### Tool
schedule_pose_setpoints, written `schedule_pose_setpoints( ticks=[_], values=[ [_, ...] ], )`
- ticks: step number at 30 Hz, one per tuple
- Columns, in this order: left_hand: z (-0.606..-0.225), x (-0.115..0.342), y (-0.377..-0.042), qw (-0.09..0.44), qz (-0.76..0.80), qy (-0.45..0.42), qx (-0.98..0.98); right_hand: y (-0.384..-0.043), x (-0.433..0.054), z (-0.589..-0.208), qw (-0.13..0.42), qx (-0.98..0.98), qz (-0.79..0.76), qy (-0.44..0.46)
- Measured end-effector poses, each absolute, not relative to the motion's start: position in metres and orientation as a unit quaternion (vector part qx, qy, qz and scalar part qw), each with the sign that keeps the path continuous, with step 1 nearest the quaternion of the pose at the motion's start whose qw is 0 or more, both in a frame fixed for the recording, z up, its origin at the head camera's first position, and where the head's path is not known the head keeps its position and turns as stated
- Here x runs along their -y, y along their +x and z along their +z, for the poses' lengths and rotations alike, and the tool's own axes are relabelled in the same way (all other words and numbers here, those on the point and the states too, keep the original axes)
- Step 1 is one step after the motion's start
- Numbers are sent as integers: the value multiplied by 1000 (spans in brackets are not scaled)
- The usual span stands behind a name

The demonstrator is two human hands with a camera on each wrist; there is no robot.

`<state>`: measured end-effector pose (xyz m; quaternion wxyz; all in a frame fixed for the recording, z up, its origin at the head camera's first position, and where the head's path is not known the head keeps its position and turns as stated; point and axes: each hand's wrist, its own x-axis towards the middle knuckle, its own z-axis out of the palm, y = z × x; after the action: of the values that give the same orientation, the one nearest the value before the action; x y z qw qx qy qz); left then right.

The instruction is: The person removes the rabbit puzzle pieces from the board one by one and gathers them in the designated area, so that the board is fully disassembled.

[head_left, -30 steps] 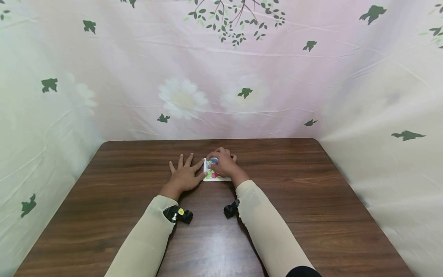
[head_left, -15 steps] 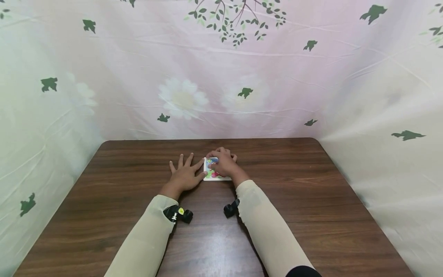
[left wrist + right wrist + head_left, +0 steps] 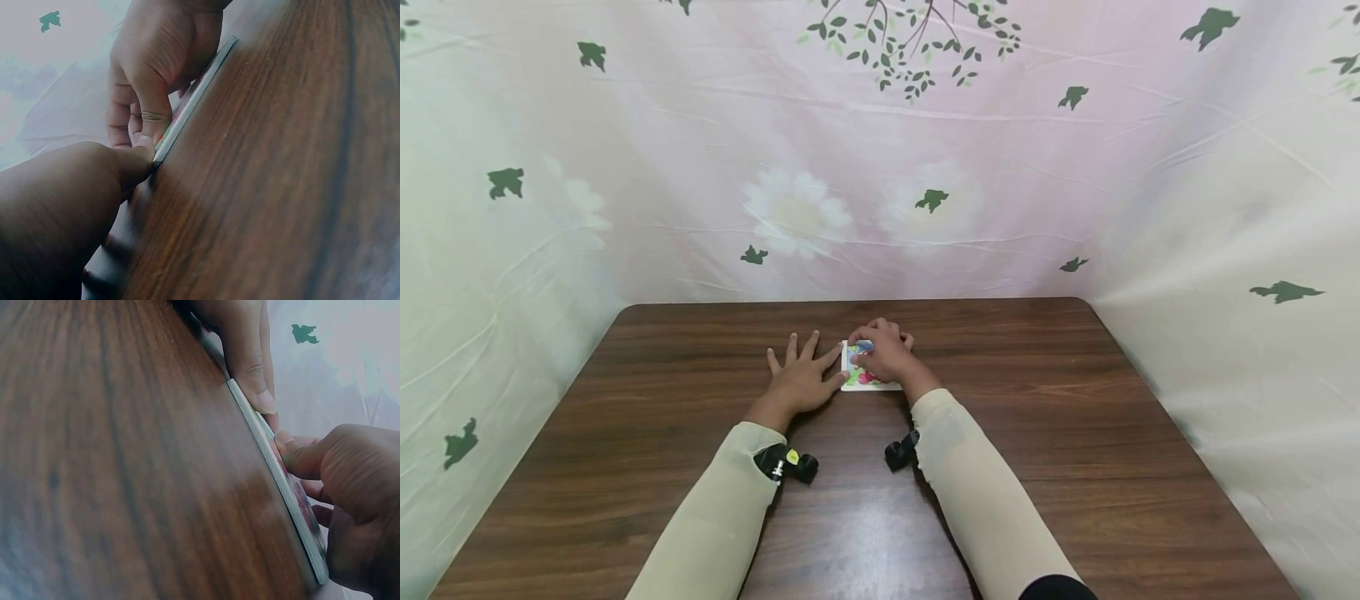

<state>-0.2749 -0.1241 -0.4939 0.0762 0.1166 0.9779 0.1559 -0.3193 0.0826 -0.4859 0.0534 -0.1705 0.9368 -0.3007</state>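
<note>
A small, thin picture board point(image 3: 863, 380) with a white border and a colourful print lies flat near the far side of the table. My left hand point(image 3: 800, 385) rests on the wood with fingers spread, its thumb and forefinger right at the board's left edge. Over the board's right part, my right hand point(image 3: 889, 354) grips with bent fingers, covering much of the print. In the right wrist view, the right thumb point(image 3: 292, 450) touches the printed face, close to the left thumb point(image 3: 262, 400). The board's pale side edge point(image 3: 199, 99) shows in the left wrist view.
The brown wood-grain table point(image 3: 1045, 467) has a rounded far edge just beyond the hands. Pale curtains point(image 3: 865, 150) printed with flowers, leaves and birds hang behind it and on both sides. A small black camera point(image 3: 805, 468) sits at the left wrist, another camera point(image 3: 898, 455) at the right.
</note>
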Motion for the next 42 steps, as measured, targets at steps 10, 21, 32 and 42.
schedule_pose_setpoints(
  ticks=[10, 21, 32, 42],
  values=[
    [-498, 125, -278, 77, 151, 124, -978, -318, -82, -486, 45, -942, -289, -164],
    [-497, 125, -276, 81, 158, 121, -977, -313, -73, -480, 9, -963, -237, -128],
    [-496, 124, -276, 81, 158, 120, -977, -314, -72, -480, 24, -961, -255, -105],
    [-496, 125, -275, 80, 160, 117, -977, -315, -73, -481, 19, -961, -249, -118]
  ],
)
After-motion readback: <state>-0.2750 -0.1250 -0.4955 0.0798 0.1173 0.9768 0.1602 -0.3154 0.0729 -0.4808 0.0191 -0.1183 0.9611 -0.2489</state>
